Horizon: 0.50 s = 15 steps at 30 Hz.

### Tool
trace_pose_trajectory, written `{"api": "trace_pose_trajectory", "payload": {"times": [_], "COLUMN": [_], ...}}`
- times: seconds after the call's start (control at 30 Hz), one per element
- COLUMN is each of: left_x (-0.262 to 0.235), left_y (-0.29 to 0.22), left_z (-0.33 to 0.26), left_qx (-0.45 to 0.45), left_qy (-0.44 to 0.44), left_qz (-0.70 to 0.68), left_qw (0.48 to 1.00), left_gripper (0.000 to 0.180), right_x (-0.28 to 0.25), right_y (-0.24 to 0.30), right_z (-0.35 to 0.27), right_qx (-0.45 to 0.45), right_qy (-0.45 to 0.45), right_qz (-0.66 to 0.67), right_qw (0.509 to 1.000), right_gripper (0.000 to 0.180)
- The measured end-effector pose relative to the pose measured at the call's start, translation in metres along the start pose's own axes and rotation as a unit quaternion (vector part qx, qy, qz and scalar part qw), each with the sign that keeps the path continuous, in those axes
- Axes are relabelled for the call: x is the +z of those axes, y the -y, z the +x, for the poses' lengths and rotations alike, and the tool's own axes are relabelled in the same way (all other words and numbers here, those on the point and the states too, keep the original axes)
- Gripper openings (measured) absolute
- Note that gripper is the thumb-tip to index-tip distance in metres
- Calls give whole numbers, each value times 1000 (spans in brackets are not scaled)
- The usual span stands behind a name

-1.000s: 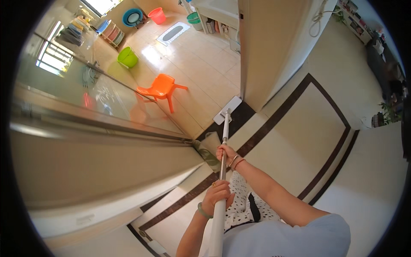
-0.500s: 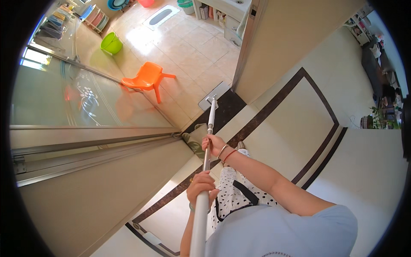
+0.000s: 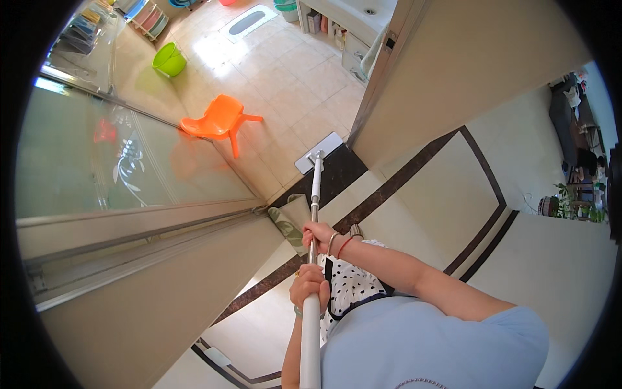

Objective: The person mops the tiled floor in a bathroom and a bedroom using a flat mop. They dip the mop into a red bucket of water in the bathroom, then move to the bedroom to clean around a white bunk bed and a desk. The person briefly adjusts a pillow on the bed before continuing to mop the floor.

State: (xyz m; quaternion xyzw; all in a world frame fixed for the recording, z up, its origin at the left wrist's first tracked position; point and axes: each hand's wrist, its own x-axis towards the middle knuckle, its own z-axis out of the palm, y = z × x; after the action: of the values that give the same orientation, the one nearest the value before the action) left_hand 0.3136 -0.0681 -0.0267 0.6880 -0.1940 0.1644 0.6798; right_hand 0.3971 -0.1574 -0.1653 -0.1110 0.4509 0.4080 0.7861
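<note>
White-and-silver flat mop (image 3: 316, 181) with long, straight, tubular pole, gripped in both bare hands and stretching forward from body to doorway floor. Wrapped by closed left hand (image 3: 308, 288), fingers curled round the pole where thick glossy white tube meets bright metal. Held just beyond by right hand (image 3: 317, 237), likewise closed, around the polished silver middle section; on that wrist, pale metal bangle (image 3: 332, 244) and thin red cord bracelet (image 3: 346, 245). Continues past the fingers as bare metal, then as slimmer white tube, and ends at a small white joint on flat rectangular head (image 3: 330, 144), smooth and pale on top. Lies with that head slantwise at the doorway, on glossy beige floor tiles (image 3: 285, 110), along the edge of black threshold strip (image 3: 340, 174). Just left of the pole, pale-and-green leaf-patterned cloth (image 3: 288, 220), near silver-framed frosted-glass door (image 3: 71, 155). Out to the right, cream floor (image 3: 434, 194) banded with dark brown stripe (image 3: 402, 185). Farther inside, bright orange plastic chair (image 3: 220, 117), then round lime-green bucket (image 3: 170, 59) and white squat toilet (image 3: 228, 30) set into the tiles.
</note>
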Motion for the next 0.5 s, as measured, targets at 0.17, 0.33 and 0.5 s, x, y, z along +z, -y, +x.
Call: {"api": "trace_pose_trajectory", "payload": {"times": [0.17, 0.33, 0.5], "left_x": [-7, -11, -26], "left_y": [30, 98, 163], "left_z": [12, 84, 182], "left_qx": [-6, -2, -2], "left_qy": [16, 2, 23], "left_qz": [20, 36, 21], "left_qw": [1000, 999, 1000], "left_gripper": [23, 25, 24], "right_x": [10, 70, 132], "right_y": [24, 110, 200], "right_z": [26, 63, 121], "right_qx": [-12, -39, -5], "right_qy": [15, 14, 41], "right_qz": [-15, -74, -43], "right_qw": [1000, 996, 998], "right_gripper": [19, 18, 19]}}
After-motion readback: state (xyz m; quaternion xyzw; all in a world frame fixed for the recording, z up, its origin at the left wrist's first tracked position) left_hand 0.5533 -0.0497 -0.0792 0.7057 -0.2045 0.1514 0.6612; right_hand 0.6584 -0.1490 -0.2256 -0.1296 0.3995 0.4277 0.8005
